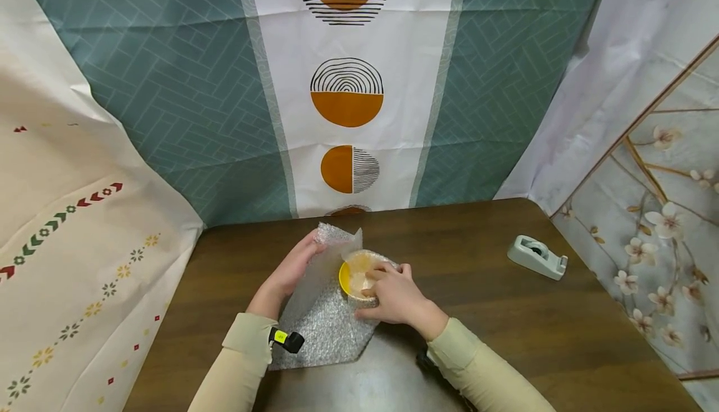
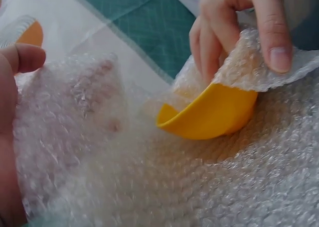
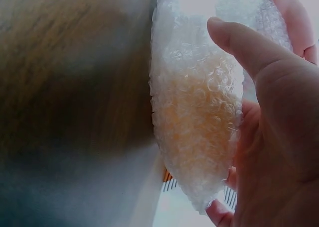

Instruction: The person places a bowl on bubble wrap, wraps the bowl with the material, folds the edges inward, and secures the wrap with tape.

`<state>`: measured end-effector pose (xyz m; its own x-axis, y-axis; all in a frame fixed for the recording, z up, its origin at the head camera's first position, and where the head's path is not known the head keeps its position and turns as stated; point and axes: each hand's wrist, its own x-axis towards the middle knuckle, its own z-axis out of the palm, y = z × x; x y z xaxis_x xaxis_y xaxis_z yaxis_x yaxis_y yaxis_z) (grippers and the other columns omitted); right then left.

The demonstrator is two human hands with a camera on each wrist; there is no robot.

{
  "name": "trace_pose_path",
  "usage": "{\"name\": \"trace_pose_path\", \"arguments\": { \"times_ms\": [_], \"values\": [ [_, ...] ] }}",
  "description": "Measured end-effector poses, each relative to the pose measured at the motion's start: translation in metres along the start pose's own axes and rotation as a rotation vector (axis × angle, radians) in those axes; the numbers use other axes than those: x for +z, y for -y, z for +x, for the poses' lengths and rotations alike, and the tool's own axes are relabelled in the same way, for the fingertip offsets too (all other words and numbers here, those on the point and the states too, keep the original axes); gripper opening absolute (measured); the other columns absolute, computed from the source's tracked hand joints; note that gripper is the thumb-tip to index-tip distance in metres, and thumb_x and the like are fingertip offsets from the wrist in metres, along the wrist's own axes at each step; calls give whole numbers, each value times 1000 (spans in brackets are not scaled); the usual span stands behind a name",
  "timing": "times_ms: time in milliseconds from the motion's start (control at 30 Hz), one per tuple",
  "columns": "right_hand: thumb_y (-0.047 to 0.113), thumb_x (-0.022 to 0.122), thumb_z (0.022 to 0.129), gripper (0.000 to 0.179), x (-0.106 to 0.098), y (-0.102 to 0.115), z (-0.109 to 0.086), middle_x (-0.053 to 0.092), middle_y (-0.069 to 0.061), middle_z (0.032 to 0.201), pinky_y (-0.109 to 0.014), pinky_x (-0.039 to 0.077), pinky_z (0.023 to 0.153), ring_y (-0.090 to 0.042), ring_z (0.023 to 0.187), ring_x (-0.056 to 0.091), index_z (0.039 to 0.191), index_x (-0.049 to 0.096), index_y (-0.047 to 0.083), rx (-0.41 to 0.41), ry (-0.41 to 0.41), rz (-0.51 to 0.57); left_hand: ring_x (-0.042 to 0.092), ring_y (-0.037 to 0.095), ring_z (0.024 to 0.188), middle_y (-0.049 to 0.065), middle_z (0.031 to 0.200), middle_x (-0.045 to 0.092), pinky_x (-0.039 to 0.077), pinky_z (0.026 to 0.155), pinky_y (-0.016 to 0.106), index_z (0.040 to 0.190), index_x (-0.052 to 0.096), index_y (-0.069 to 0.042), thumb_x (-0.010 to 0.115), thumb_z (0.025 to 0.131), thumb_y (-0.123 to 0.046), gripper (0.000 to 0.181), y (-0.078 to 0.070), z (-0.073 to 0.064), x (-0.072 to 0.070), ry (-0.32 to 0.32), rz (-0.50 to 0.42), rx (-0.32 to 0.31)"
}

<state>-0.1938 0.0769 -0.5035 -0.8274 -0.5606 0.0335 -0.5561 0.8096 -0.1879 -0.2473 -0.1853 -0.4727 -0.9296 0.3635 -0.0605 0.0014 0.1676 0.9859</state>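
A yellow bowl lies tipped on a sheet of bubble wrap, partly covered by it. My left hand holds up the sheet's left flap, thumb on the near face and fingers behind, seen blurred through the plastic in the left wrist view. With my right hand I grip the wrap folded over the bowl's right side. The fingers reach into the bowl and the thumb lies outside on the wrap. In the right wrist view the wrapped side shows orange-yellow through the bubbles; the bowl's far side is hidden.
A pale tape dispenser stands on the right side of the brown wooden table. Patterned cloth hangs behind the table and along both sides.
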Motion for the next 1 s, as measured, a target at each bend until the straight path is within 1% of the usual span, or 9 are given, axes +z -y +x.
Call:
{"name": "trace_pose_path", "arguments": {
  "times_ms": [33, 100, 200, 267, 367, 467, 733, 900, 1000],
  "values": [
    [70, 76, 88, 53, 0, 0, -1, 66, -5, 147, -57, 34, 89, -28, 140, 49, 121, 85, 29, -4, -1, 0, 16, 39, 162, 19, 176, 19, 11, 128, 61, 170, 22, -1, 46, 109, -23, 69, 0, -1, 2, 14, 12, 7],
    [70, 76, 88, 53, 1, 0, -2, 66, -5, 147, -58, 35, 88, -29, 141, 48, 121, 85, 29, -12, 0, 0, 27, 38, 158, 19, 171, 32, 20, 126, 62, 166, 33, -2, 47, 109, -22, 61, 1, -4, 7, 47, 32, 33],
    [72, 73, 89, 56, 2, -2, -2, 65, -6, 148, -58, 35, 89, -29, 142, 47, 124, 84, 29, -23, 1, -13, 45, 35, 143, 19, 152, 51, 33, 119, 58, 152, 49, -3, 49, 110, -19, 45, 1, -5, 13, 93, 75, 100],
    [73, 71, 90, 57, 2, -3, -2, 64, -6, 149, -58, 35, 89, -28, 143, 45, 126, 83, 29, -27, 2, -18, 51, 30, 130, 15, 138, 58, 39, 112, 53, 140, 55, -4, 49, 110, -17, 33, 1, -5, 16, 118, 85, 133],
    [73, 69, 92, 59, 3, -4, -2, 63, -5, 151, -59, 35, 90, -29, 146, 43, 129, 81, 29, -37, 0, -23, 54, 26, 123, 11, 131, 60, 41, 111, 49, 134, 57, -6, 49, 110, -16, 27, 2, -4, 19, 137, 101, 155],
    [70, 69, 94, 59, 2, -5, -4, 62, -5, 152, -61, 35, 91, -32, 148, 42, 131, 80, 25, -64, -23, -14, 54, 26, 117, 10, 125, 60, 43, 106, 46, 128, 57, -6, 50, 110, -14, 21, 2, -4, 22, 147, 111, 162],
    [57, 70, 99, 50, 4, -11, -13, 65, -5, 149, -62, 33, 93, -37, 149, 44, 129, 80, 18, -132, -117, 83, 52, 27, 97, 7, 100, 52, 41, 85, 37, 110, 55, -6, 54, 111, -13, 7, 5, -2, 27, 167, 173, 180],
    [51, 72, 100, 46, 0, -17, -20, 66, -4, 147, -61, 34, 97, -34, 149, 46, 128, 81, 15, -143, -195, 161, 51, 27, 89, 5, 95, 51, 42, 77, 33, 108, 56, -7, 58, 111, -15, 9, 4, 0, 29, 189, 227, 189],
    [45, 74, 101, 39, -3, -22, -26, 69, -3, 144, -58, 34, 98, -31, 144, 51, 125, 83, 15, -133, -241, 204, 53, 24, 90, 4, 97, 54, 45, 76, 33, 109, 58, -7, 59, 110, -15, 7, 2, -3, 32, 213, 271, 199]
  ]
}}
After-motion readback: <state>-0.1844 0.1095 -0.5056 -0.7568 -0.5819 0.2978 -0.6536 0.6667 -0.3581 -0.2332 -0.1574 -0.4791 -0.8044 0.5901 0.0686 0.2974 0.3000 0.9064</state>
